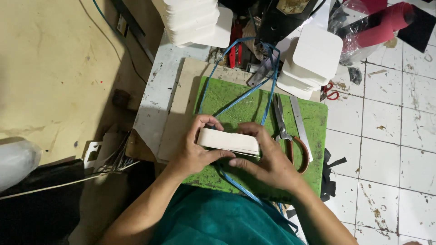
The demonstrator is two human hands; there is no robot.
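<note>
A worn green cutting mat (236, 97) covers a small white worktable (156, 97) above a tiled floor, with steel scissors (284, 131) lying just right of the hands. The left hand (193, 152) and right hand (268, 159) both curl partly closed around a flat stack of cream card pieces (228, 141), pinching it between thumbs and fingers over the mat's near middle, above a blue cord (245, 95).

Small stack of cream-white cards (229, 141), edges squared, tilted slightly down to the right, held just above the near-middle of the green cutting mat (236, 97).
</note>
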